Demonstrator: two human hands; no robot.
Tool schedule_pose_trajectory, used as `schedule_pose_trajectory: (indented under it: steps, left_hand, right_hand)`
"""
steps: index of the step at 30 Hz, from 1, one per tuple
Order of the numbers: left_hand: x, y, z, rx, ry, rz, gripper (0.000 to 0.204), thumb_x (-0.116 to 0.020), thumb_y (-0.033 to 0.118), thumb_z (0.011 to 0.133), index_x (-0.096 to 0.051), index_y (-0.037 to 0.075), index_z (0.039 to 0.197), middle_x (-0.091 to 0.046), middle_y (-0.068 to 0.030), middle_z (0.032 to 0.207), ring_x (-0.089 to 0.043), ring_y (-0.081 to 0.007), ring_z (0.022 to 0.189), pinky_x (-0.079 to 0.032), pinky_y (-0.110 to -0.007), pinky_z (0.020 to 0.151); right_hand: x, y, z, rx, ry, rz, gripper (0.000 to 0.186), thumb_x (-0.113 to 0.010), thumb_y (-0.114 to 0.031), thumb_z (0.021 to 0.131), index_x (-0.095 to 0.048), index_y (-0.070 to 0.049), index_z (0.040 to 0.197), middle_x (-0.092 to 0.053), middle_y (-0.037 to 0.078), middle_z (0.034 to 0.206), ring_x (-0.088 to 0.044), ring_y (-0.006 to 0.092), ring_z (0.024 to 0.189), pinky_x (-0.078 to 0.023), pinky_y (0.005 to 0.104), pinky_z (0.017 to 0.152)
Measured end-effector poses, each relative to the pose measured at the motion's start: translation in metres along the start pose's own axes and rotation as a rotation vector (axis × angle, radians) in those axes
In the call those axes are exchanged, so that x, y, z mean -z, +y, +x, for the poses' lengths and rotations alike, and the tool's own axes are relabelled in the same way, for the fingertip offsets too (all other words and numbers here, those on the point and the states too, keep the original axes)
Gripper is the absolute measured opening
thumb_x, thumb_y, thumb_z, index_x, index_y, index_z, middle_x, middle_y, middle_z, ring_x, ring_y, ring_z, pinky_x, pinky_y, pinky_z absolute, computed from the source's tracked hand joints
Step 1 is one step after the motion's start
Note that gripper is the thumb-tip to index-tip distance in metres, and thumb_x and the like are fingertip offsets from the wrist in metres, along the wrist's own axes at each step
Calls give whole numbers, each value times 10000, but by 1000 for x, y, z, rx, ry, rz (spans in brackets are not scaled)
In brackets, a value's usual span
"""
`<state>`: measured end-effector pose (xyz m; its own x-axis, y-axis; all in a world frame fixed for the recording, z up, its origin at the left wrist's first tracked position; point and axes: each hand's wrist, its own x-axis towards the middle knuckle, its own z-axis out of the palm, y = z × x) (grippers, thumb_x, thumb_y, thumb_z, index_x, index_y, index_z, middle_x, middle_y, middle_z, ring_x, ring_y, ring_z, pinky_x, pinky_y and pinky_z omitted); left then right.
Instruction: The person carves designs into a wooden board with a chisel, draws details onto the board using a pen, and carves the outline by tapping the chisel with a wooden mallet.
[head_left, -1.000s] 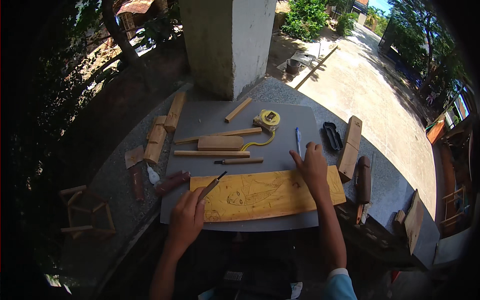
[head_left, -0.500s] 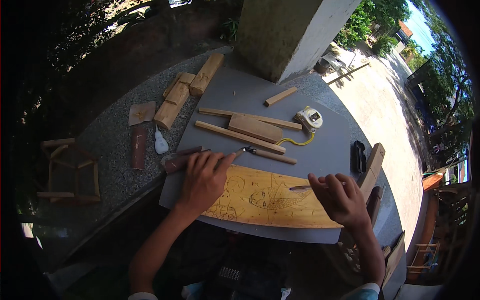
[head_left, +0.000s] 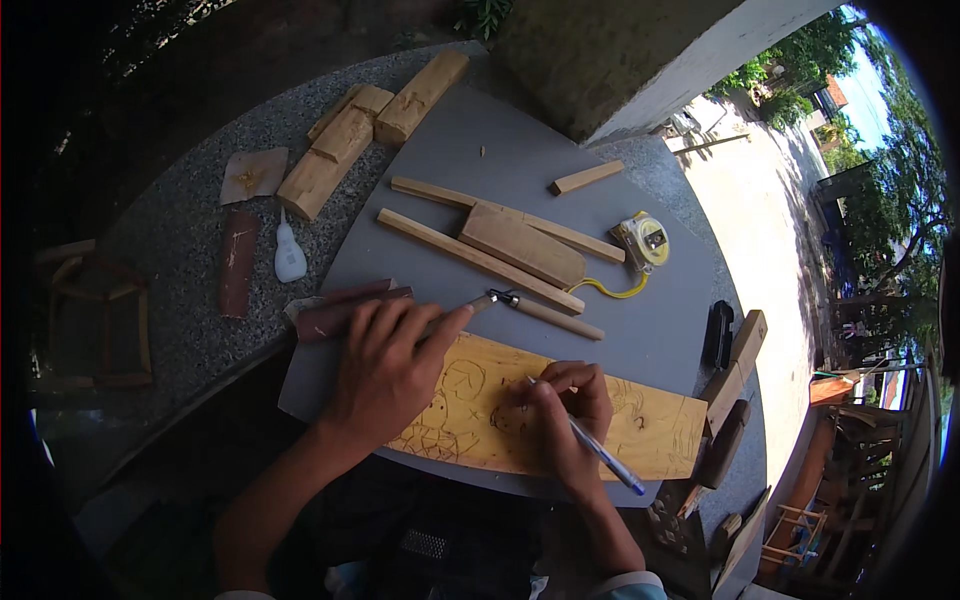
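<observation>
A long yellow wooden board [head_left: 660, 425] covered with dark line drawings lies along the near edge of the grey sheet. My left hand [head_left: 385, 370] rests over its left end, fingers spread. Beside the index fingertip, a carving tool [head_left: 482, 302] pokes out, partly hidden by the fingers; its metal tip almost meets that of a second carving tool [head_left: 555, 319]. Over the middle of the board, my right hand [head_left: 575, 420] is closed on a pen [head_left: 608, 458], slanted with its blue end toward me. The hand covers part of the drawing beneath.
Beyond the board are thin wooden strips [head_left: 470, 258], a flat wooden block [head_left: 522, 245] and a tape measure [head_left: 645, 242]. On the left are sandpaper [head_left: 237, 265], a white squeeze bottle [head_left: 289, 252] and wood blocks [head_left: 325, 170]. A concrete pillar [head_left: 620, 70] rises behind.
My right hand has moved left and down from the board's right end to its middle, turning the pen. My left hand stays on the board's left end. The whole view has shifted slightly.
</observation>
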<state>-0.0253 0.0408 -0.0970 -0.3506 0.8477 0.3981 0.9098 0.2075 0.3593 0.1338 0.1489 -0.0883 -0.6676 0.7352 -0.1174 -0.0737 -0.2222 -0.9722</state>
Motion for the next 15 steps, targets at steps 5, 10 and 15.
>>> schedule_pose_trajectory:
  steps: [5,10,15]
  left_hand:
    - [0,0,2,17,-10,-15,394,-545,-16,718,-557,48,1107,-556,-88,922,-529,-257,894,-386,-421,812]
    - [0,-1,3,38,-26,-54,390,-546,-33,697,-574,43,1079,-560,-89,911,-531,-265,878,-390,-424,797]
    - [-1,-2,3,32,-6,-76,385,-547,-48,683,-580,35,1058,-565,-88,906,-537,-261,859,-396,-423,784]
  right_hand:
    - [2,-8,-5,204,-11,-587,264,-714,-21,713,-481,-14,589,-557,60,626,-523,115,523,-406,234,487]
    - [-2,-8,-3,268,-50,-793,288,-712,-6,697,-466,-16,548,-511,68,566,-487,139,453,-364,246,421]
    - [-4,-13,-1,243,-112,-825,276,-711,-11,703,-477,-17,556,-506,66,560,-484,135,447,-359,249,413]
